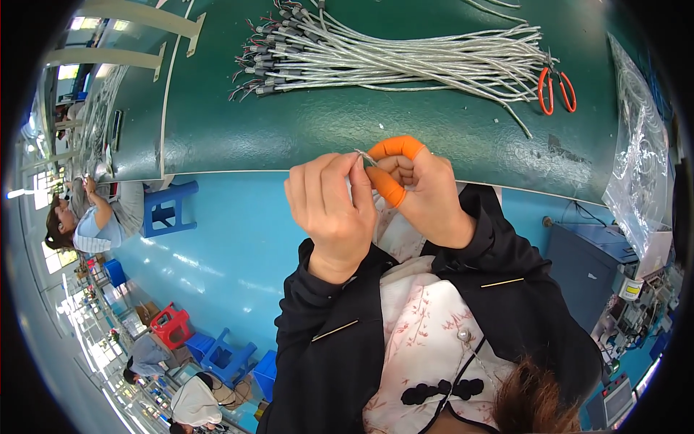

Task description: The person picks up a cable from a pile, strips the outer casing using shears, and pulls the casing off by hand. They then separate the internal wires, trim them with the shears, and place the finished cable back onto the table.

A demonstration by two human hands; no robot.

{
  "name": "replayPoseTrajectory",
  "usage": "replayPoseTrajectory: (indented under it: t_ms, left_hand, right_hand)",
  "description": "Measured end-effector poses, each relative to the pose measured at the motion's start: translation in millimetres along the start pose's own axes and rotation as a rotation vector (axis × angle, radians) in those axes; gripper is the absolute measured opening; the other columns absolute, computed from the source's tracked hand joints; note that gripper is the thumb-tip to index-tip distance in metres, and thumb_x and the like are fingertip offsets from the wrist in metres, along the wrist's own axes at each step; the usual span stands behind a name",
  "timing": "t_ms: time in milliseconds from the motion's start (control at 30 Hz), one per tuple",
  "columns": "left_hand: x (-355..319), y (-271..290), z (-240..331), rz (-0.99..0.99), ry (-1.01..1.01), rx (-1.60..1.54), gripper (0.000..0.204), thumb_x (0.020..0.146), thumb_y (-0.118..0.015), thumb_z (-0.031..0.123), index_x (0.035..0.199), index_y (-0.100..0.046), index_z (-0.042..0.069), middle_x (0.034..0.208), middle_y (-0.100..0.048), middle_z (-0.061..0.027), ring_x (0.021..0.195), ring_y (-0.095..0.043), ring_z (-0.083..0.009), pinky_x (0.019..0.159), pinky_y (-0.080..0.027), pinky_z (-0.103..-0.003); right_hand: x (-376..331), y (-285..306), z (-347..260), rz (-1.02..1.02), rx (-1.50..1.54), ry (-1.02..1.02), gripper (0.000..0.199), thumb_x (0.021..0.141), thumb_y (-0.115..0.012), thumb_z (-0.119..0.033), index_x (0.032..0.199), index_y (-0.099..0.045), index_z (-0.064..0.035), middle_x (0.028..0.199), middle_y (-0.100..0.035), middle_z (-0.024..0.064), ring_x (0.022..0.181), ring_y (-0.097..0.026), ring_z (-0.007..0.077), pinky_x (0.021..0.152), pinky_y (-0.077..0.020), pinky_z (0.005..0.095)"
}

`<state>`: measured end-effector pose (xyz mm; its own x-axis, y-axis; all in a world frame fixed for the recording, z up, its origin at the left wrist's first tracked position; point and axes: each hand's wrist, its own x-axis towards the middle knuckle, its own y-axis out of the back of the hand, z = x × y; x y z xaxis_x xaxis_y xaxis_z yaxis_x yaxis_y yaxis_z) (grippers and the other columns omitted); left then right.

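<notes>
Both hands meet just past the near edge of the green table (253,134), pinching a thin silvery braided cable end (363,155). My left hand (329,206) grips it between thumb and forefinger, with the other fingers curled. Orange finger covers wrap the thumb and forefinger of my right hand (434,199), which are closed round the same cable end. Most of the piece is hidden by my fingers. Beyond my hands lies a bundle of silvery cables (419,59), with grey connectors and fine loose wires at the left. Red-handled cutters (555,90) rest against its right end.
A clear plastic bag (637,166) hangs over the table's right end. Below it stands a grey cabinet (587,260). To the left are a blue stool (168,210) and a seated person (105,220). A red stool (171,325) and more people are farther off.
</notes>
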<state>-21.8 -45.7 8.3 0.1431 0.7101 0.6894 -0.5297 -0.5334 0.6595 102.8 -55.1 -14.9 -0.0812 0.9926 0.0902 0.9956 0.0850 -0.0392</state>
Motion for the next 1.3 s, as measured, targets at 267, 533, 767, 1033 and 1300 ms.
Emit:
replayPoseTrajectory:
  t_ms: [267,533,767,1033,1300]
  left_hand:
    - [6,10,0,-0.248,-0.167,0.302,0.013,0.07,-0.064,-0.001,0.08,-0.057,0.003,0.08,-0.055,-0.008,0.071,-0.051,-0.026,0.063,-0.04,-0.036]
    - [17,47,-31,-0.943,-0.326,-0.042,0.011,0.07,-0.061,0.008,0.07,-0.053,0.001,0.073,-0.052,-0.0099,0.07,-0.049,-0.0282,0.064,-0.042,-0.037]
    - [49,63,-49,-1.185,0.039,-0.765,0.013,0.076,-0.061,0.012,0.075,-0.058,0.0,0.074,-0.056,-0.0085,0.074,-0.052,-0.0246,0.066,-0.043,-0.034]
    - [32,28,-20,-0.223,-0.241,-0.243,0.012,0.073,-0.063,0.012,0.079,-0.059,0.001,0.079,-0.058,-0.0069,0.073,-0.055,-0.0218,0.064,-0.044,-0.034]
    - [21,27,-15,-0.127,-0.373,0.017,0.019,0.067,-0.065,0.005,0.084,-0.06,0.002,0.08,-0.055,-0.0086,0.071,-0.055,-0.0249,0.062,-0.042,-0.035]
  right_hand:
    - [9,-3,3,0.129,-0.713,0.439,0.017,0.071,-0.067,-0.001,0.086,-0.06,-0.0028,0.071,-0.058,0.0052,0.055,-0.058,0.0161,0.043,-0.0428,0.0262]
    - [13,14,-4,-0.517,-0.777,0.599,0.011,0.068,-0.065,-0.005,0.077,-0.059,-0.0033,0.067,-0.052,0.0085,0.055,-0.056,0.0237,0.047,-0.0439,0.0305]
    - [7,22,-18,-0.735,0.104,-0.036,0.012,0.084,-0.06,-0.009,0.075,-0.057,-0.001,0.08,-0.064,0.0108,0.047,-0.05,0.015,0.044,-0.0386,0.0275]
    - [9,11,-19,-0.227,0.781,-0.403,0.021,0.096,-0.044,-0.018,0.094,-0.054,-0.0002,0.072,-0.058,0.0087,0.045,-0.04,0.0059,0.043,-0.0295,0.019]
    - [15,15,-10,0.012,0.801,-0.389,0.023,0.096,-0.043,-0.02,0.093,-0.056,-0.0011,0.072,-0.058,0.0063,0.044,-0.037,0.0049,0.043,-0.028,0.0182]
